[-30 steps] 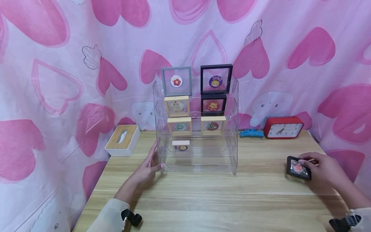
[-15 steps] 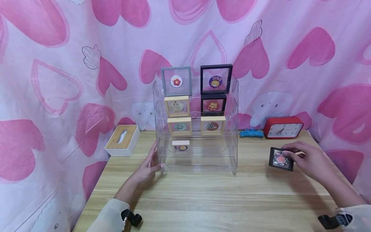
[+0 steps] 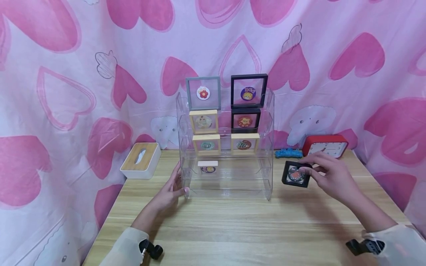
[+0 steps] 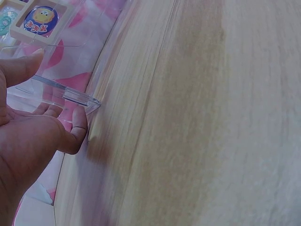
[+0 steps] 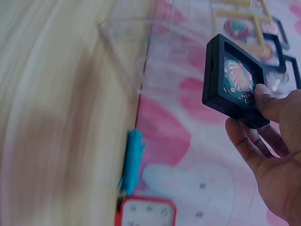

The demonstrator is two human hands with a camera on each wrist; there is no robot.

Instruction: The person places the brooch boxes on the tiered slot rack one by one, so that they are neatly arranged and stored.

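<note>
My right hand [image 3: 331, 179] pinches a small black-edged display frame [image 3: 295, 175] between thumb and fingers, raised over the table to the right of the stand. In the right wrist view, a red and white round badge shows behind the black frame's [image 5: 209, 75] clear window. My left hand [image 3: 168, 192] holds the lower left side of the clear tiered acrylic stand [image 3: 229, 194], thumb at its front edge. On the stand's tiers sit a grey frame [image 3: 203, 93], black frames, cream frames and, on the lower left, a small pale frame [image 3: 208, 164].
A white tissue box [image 3: 136, 171] with a wooden lid stands at the left on the wooden table [image 3: 226, 236]. A blue string bundle [image 3: 288, 153] and a red alarm clock [image 3: 327, 142] lie at the back right. A pink heart-patterned curtain [image 3: 206, 44] hangs behind.
My right hand has carried the black display frame leftward and up, closer to the stand, and it now partly covers the clock. The left hand stays on the stand.
</note>
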